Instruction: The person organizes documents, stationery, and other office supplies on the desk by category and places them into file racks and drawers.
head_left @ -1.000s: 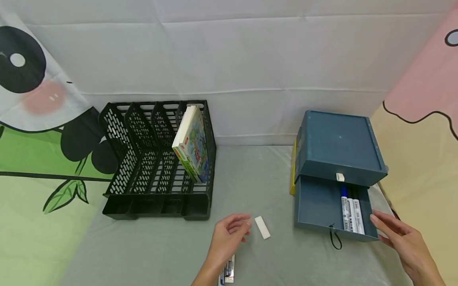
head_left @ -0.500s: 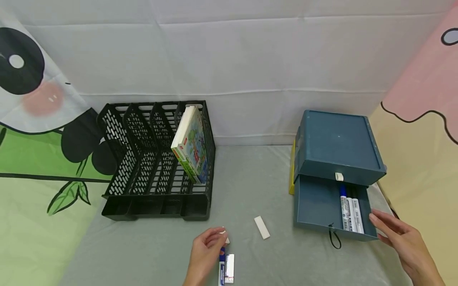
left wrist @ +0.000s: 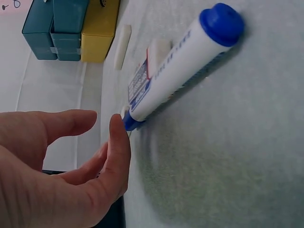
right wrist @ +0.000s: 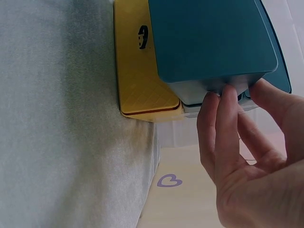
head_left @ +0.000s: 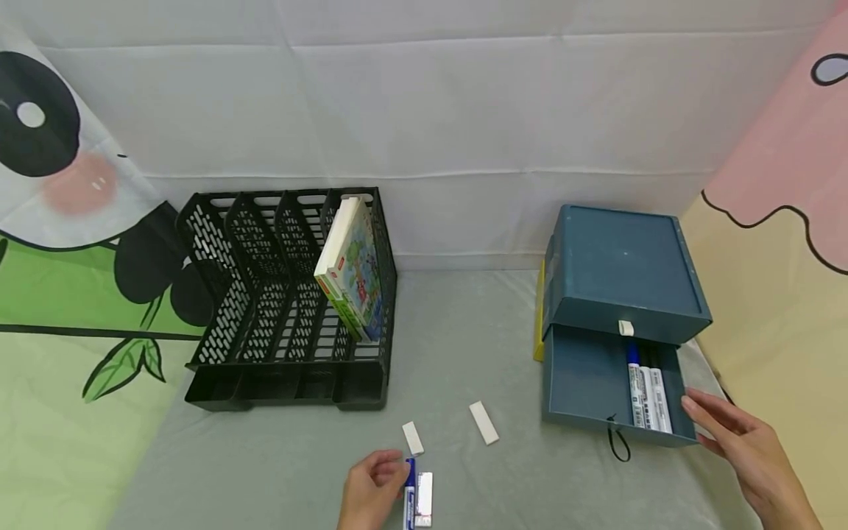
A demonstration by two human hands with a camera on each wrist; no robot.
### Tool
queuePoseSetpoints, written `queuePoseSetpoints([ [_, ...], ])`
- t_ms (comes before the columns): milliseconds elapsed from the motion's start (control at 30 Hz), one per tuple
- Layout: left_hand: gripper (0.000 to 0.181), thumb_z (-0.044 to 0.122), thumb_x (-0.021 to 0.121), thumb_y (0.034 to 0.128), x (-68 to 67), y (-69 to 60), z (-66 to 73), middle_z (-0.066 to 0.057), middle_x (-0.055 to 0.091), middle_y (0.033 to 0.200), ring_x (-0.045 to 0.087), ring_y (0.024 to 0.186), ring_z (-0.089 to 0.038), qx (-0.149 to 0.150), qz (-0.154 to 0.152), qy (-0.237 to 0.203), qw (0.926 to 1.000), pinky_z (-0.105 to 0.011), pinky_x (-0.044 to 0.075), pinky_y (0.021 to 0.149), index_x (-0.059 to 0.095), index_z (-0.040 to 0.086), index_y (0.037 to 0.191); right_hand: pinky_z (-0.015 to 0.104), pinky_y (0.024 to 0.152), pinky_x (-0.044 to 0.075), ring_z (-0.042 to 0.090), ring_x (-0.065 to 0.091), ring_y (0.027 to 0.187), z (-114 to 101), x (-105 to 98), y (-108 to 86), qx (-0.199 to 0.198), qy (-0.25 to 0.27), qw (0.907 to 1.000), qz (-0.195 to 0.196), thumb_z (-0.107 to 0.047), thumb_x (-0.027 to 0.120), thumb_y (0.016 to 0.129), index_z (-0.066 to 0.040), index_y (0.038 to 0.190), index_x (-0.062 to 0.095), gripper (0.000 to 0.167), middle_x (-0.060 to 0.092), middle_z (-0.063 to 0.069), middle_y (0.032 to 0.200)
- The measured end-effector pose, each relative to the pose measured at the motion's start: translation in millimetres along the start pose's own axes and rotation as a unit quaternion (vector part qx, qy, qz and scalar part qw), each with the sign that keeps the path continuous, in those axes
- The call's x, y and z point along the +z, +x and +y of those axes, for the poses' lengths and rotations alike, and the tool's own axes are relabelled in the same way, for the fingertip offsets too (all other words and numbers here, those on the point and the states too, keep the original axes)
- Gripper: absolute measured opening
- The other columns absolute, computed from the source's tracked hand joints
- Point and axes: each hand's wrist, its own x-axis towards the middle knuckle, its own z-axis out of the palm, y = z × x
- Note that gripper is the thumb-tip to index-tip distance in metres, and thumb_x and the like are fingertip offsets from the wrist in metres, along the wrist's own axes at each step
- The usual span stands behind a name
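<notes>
My left hand (head_left: 372, 487) is beside the blue cap of a marker (head_left: 409, 497), thumb and fingers apart; in the left wrist view a fingertip lies by the cap, and I cannot tell if they touch. Right of that marker is a white eraser in a printed sleeve (head_left: 425, 500). Just beyond the cap is a small white block (head_left: 413, 438), and a longer white block (head_left: 483, 423) lies to its right. My right hand (head_left: 748, 449) holds the right side of a pulled-out blue drawer (head_left: 586, 394), thumb near the rim, fingers lower. Several markers (head_left: 651, 397) lie inside along its right wall.
The drawer belongs to a blue box (head_left: 632, 265) at the right, with a yellow box (right wrist: 140, 90) beneath. A black loop (head_left: 619, 442) hangs at the drawer front. At the left is a black divided rack (head_left: 265, 324) with books (head_left: 358, 272) in its right slot.
My left hand has moved left and nearer, bringing the small white block along. It has let go of that block and is now at the marker. My right hand stays at the drawer.
</notes>
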Motion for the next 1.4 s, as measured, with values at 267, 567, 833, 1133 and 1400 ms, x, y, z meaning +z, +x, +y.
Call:
queuePoseSetpoints([
  [267,0.034,0.010,0.081,0.0877,-1.0,-4.8,-7.7,-0.002,0.069,0.090,0.062,0.079,-0.015,-0.011,-0.038,0.048,0.9981,-0.030,0.055,0.067,0.068,-0.008,0.113,0.015,0.071,0.054,-0.010,0.052,0.083,-1,0,0.4,-0.007,0.001,0.9999,0.008,-0.058,0.065,0.095,-0.005,0.152,0.049,0.080,0.034,0.022,0.160],
  [567,0.036,0.002,0.085,0.0801,2.5,-6.7,-9.8,-0.002,0.065,0.089,0.063,0.080,-0.015,-0.010,-0.062,0.078,0.9950,-0.032,0.057,0.071,0.066,-0.009,0.109,0.015,0.071,0.054,-0.010,0.051,0.083,-1,0,0.6,-0.003,0.002,1.0000,0.005,-0.057,0.063,0.097,-0.004,0.155,0.044,0.081,0.031,0.023,0.162],
  [833,0.025,-0.002,0.081,0.0788,5.8,-8.6,-12.1,0.000,0.065,0.084,0.062,0.075,-0.014,0.027,-0.040,0.100,0.9939,-0.027,0.054,0.066,0.069,-0.006,0.100,0.015,0.071,0.054,-0.008,0.050,0.087,0,0,0.5,0.004,-0.003,1.0000,0.006,-0.057,0.061,0.098,-0.003,0.156,0.041,0.081,0.031,0.022,0.162],
  [1133,0.020,-0.002,0.080,0.0796,5.3,-8.5,-11.3,-0.001,0.067,0.082,0.064,0.073,-0.015,0.038,-0.030,0.119,0.9917,-0.028,0.055,0.064,0.071,-0.006,0.097,0.016,0.071,0.055,-0.010,0.051,0.084,1,0,-0.2,0.001,0.001,1.0000,0.008,-0.054,0.062,0.099,-0.003,0.155,0.043,0.079,0.032,0.023,0.161],
  [1400,0.026,-0.001,0.079,0.0835,0.4,-4.2,-10.1,-0.005,0.071,0.090,0.068,0.077,-0.019,0.017,-0.018,0.105,0.9941,-0.037,0.059,0.069,0.070,-0.007,0.107,0.017,0.073,0.056,-0.011,0.053,0.084,1,-2,-0.1,-0.006,0.004,1.0000,-0.003,-0.057,0.065,0.096,-0.005,0.153,0.047,0.080,0.041,0.018,0.154],
])
